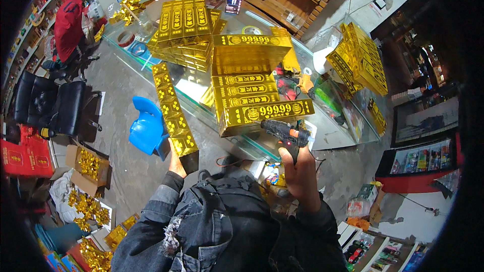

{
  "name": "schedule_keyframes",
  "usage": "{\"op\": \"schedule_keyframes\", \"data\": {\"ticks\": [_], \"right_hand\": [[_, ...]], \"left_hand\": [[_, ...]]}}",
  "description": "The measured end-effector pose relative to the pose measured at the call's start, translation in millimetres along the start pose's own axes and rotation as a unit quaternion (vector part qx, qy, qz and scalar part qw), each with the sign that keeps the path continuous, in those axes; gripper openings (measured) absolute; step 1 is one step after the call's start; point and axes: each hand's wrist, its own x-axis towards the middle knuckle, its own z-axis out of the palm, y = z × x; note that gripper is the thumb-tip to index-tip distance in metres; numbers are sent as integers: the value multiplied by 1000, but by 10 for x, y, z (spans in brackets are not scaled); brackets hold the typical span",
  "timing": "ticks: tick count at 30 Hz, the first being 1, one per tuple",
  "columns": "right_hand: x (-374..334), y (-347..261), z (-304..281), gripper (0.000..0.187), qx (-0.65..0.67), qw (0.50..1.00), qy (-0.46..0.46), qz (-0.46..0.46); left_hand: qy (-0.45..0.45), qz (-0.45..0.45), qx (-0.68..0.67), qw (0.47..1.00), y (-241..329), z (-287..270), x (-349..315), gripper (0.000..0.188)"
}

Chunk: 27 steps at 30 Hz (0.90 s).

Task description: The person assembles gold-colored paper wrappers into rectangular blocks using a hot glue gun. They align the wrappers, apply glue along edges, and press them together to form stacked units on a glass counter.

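My left hand [176, 162] grips the lower end of a long gold foil box [174, 108], which tilts up and away, left of the counter edge. In my right hand [301, 174] is a black hot glue gun [281, 130] with an orange part. It sits just in front of the nearest bar of a gold box assembly [247, 90] at the edge of the glass counter [252, 147]. That assembly has several bars side by side, with a raised bar at its far end. Behind it to the left lies a stack of gold boxes [184, 25].
A phone [234, 0] stands at the back of the counter. On the right is another gold box stack [360, 60]. A blue plastic chair [146, 126] and black office chair [50, 103] stand to the left. Gold foil pieces fill a cardboard box [96, 184] on the floor.
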Motion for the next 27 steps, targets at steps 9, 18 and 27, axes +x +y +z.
{"op": "schedule_keyframes", "data": {"ticks": [9,18,27], "right_hand": [[-38,96,-90,32,1,999,33,16],[-46,199,-246,30,-32,995,71,54],[-21,469,-394,34,-44,990,89,104]], "left_hand": [[-9,-10,-12,1000,-20,-56,67,53],[51,-5,-7,999,-45,10,67,46],[-19,-29,-53,998,-65,-40,81,42]]}}
